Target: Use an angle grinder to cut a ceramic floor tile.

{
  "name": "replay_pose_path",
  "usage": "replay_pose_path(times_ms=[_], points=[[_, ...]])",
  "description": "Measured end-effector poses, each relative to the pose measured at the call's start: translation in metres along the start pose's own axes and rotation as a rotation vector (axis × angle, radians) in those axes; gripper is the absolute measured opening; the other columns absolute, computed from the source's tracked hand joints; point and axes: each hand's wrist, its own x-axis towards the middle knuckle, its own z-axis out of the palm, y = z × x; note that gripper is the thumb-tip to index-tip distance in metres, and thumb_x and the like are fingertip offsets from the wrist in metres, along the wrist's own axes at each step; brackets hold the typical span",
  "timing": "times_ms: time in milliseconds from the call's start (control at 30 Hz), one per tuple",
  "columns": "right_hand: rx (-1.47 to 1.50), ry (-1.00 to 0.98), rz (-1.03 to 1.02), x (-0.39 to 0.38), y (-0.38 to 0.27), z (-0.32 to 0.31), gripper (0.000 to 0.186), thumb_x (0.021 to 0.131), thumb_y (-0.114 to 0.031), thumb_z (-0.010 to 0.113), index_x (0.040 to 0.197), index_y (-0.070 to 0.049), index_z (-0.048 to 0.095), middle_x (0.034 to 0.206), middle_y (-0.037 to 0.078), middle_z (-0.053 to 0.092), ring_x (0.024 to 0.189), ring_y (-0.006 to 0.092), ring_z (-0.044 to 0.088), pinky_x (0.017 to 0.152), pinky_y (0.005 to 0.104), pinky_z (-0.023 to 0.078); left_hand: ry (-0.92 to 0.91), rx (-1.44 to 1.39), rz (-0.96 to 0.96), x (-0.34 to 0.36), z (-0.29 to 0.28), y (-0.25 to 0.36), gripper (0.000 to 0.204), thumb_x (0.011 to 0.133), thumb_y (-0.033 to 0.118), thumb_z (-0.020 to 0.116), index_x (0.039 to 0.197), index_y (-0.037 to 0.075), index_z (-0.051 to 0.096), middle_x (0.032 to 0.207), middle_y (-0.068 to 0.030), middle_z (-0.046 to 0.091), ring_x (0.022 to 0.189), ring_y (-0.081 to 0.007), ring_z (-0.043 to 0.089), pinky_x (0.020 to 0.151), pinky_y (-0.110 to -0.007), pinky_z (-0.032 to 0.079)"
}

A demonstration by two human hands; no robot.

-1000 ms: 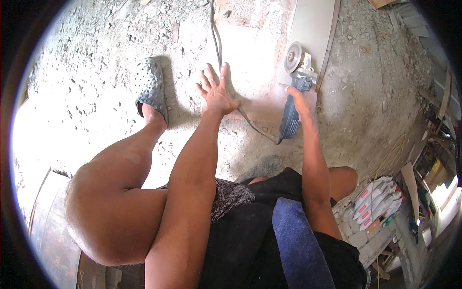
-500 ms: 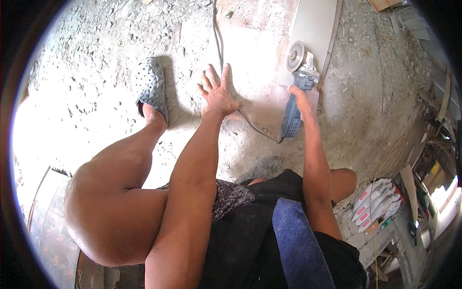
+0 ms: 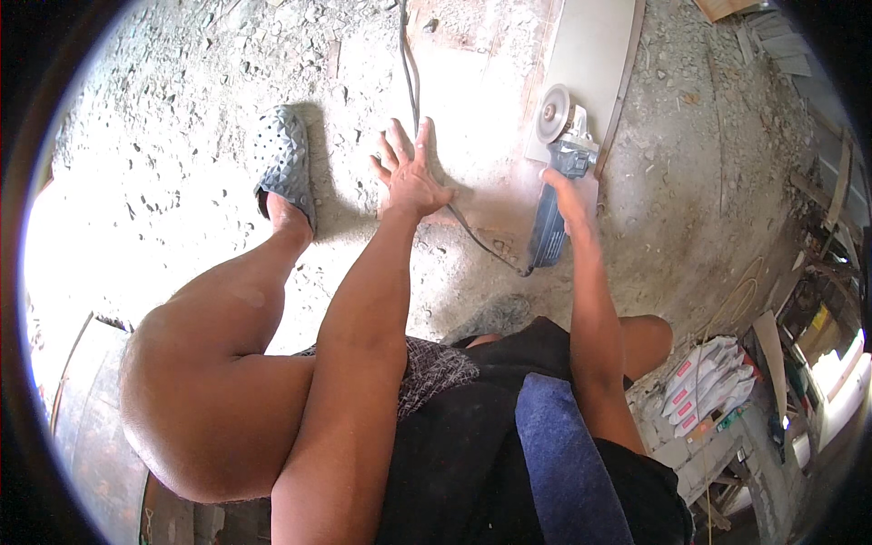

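One rough floor (image 3: pixel 699 182) fills most of the view, grey and strewn with small stones. The wearer takes up the lower part: one black garment (image 3: pixel 454 481), two bare forearms and two bent legs, the left leg showing far more than the right. One long pale panel (image 3: pixel 590 54) lies on the floor at the upper right of centre, its far end beyond the picture. One blue cloth (image 3: pixel 568 454) hangs down over the garment. At the lower right is one pile of white packages (image 3: pixel 711 386), overlapping too much to count, with three red patches showing. Next in size is one angle grinder (image 3: pixel 549 225) with a dark blue body, at the near end of the panel. Two grey shoes are in sight: a perforated left shoe (image 3: pixel 283 154) and a partly covered right shoe (image 3: pixel 495 316). Of the two hands, the right hand (image 3: pixel 570 202) is clamped around the grinder's body; the left hand (image 3: pixel 411 177) is flat, palm down, fingers spread apart, with one dark cable (image 3: pixel 405 54) passing beneath it to the grinder. Smallest is one round disc (image 3: pixel 552 113) on the grinder's head, over the panel; whether they touch cannot be told.
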Motion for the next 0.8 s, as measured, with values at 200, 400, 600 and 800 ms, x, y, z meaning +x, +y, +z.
replay_pose_path(times_ms=[200,400,600,800], points=[[0.029,0.028,-0.008,-0.004,-0.009,0.003,0.040,0.067,-0.017,0.076,0.102,0.003,0.070,0.090,0.010,0.072,0.080,0.0188,0.065,0.073,0.0344,0.051,0.014,-0.012,0.002,-0.001,0.000,0.000,0.146,0.050,0.049,0.093,0.159,0.036,-0.002,0.161,-0.0250,-0.023,0.148,-0.0478,-0.019,0.116,-0.067,-0.005],[0.012,0.020,0.012,0.005,-0.019,0.001,0.042,0.064,-0.017,0.075,0.098,0.005,0.069,0.086,0.011,0.071,0.076,0.0190,0.064,0.070,0.0350,0.051,0.019,-0.001,0.001,0.000,0.002,-0.003,0.145,0.051,0.048,0.094,0.160,0.035,-0.002,0.161,-0.0249,-0.023,0.148,-0.0478,-0.019,0.116,-0.067,-0.005],[-0.030,0.046,0.018,0.012,-0.021,0.001,0.040,0.064,-0.018,0.076,0.097,0.005,0.069,0.086,0.011,0.071,0.075,0.0201,0.064,0.070,0.0356,0.051,-0.004,0.006,-0.006,0.000,0.002,-0.001,0.146,0.051,0.049,0.094,0.160,0.035,-0.003,0.161,-0.0243,-0.024,0.148,-0.0471,-0.020,0.116,-0.067,-0.005],[0.025,0.056,-0.008,0.010,-0.026,0.003,0.040,0.065,-0.018,0.076,0.098,0.004,0.070,0.088,0.011,0.072,0.077,0.0206,0.065,0.072,0.0350,0.051,-0.017,0.035,-0.029,0.001,0.003,-0.002,0.146,0.051,0.050,0.094,0.159,0.036,-0.003,0.161,-0.0236,-0.025,0.149,-0.0463,-0.020,0.117,-0.067,-0.005]])
